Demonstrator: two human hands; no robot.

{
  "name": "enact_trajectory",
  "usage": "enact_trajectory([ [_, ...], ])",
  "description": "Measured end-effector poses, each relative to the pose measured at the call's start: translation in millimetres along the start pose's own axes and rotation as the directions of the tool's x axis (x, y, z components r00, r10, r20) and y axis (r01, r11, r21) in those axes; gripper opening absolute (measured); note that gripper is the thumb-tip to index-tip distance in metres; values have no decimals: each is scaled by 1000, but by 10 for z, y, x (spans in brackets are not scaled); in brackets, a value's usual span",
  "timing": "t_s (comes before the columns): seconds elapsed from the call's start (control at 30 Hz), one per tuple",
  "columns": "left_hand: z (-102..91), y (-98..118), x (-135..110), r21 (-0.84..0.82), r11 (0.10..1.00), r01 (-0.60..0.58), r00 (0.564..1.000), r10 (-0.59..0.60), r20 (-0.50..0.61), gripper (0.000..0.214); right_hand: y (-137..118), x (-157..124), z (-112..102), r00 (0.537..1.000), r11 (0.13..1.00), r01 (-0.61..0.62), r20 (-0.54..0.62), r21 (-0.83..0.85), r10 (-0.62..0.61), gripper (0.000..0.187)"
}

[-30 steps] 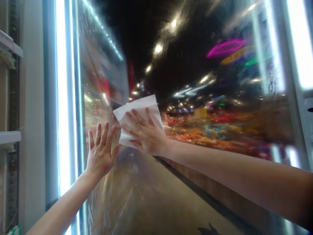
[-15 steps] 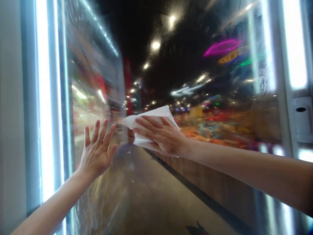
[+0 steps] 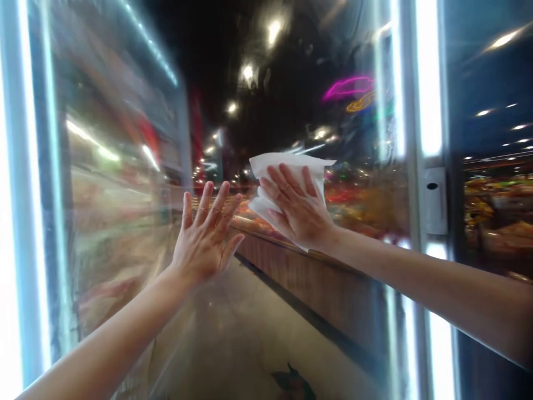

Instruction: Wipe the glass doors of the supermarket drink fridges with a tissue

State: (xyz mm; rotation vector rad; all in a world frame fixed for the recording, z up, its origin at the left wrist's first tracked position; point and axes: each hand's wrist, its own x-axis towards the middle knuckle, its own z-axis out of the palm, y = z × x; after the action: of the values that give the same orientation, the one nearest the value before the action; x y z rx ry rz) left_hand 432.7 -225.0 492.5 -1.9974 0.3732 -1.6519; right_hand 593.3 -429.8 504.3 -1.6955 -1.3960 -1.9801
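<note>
My right hand [image 3: 297,208] lies flat on a white paper towel [image 3: 287,166] and presses it against a glass door [image 3: 291,311]. Its fingers are stretched out over the towel. My left hand [image 3: 206,236] rests on the same glass a little to the left and lower, fingers spread, palm on the pane, holding nothing. The glass reflects a shop aisle, ceiling lights and coloured neon signs.
A metal door frame with a bright light strip [image 3: 428,83] and a grey latch plate [image 3: 433,200] stands right of my right hand. Another lit frame [image 3: 16,222] runs down the far left. A second glass door [image 3: 495,166] is at the far right.
My right hand slid the paper towel to the right and slightly up across the glass. My left hand also shifted right. The view turned right, and the shelves at far left left the picture.
</note>
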Motion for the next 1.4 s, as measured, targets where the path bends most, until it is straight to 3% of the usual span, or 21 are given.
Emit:
enact_trajectory([
  [0.13,112,197,149,-56,998,-26,999,28,34,79,125,-294,-69,978,988,150,141,32,-153,67],
  [0.17,140,243,184,-65,997,-29,998,32,45,80,169,-353,-84,982,993,112,150,23,-114,65],
  [0.23,197,328,243,-70,997,-33,997,38,60,80,276,-448,-108,992,997,-75,96,-22,76,62],
  [0.3,256,398,287,-65,997,-50,997,54,55,81,374,-531,-121,974,974,-222,27,-42,223,63],
  [0.47,379,517,363,-63,994,-86,995,89,44,79,492,-709,-141,989,994,-107,95,-30,110,62],
  [0.6,449,577,399,-45,997,-70,997,71,21,79,434,-799,-135,974,973,-221,32,-64,224,62],
  [0.77,478,607,406,-30,994,-102,993,103,49,79,456,-804,-148,986,990,-136,97,-33,139,68],
  [0.9,426,628,331,-27,997,-74,992,77,100,84,527,-786,-118,929,930,-368,-37,-14,368,63],
  [0.97,391,651,206,-14,998,-53,993,55,109,84,305,-915,-50,911,914,-406,-69,18,406,66],
  [1.07,338,701,-93,3,1000,-6,993,5,119,80,-296,-1147,43,953,950,-302,43,73,300,78],
  [1.13,298,736,-313,2,999,39,991,-39,127,79,-646,-1143,67,949,946,-308,101,104,298,83],
  [1.3,193,817,-774,29,978,208,969,-210,128,79,-991,-749,104,872,859,-487,42,155,487,82],
  [1.4,131,887,-1087,87,951,296,943,-305,132,80,-1315,-892,178,846,831,-528,24,177,533,81],
])
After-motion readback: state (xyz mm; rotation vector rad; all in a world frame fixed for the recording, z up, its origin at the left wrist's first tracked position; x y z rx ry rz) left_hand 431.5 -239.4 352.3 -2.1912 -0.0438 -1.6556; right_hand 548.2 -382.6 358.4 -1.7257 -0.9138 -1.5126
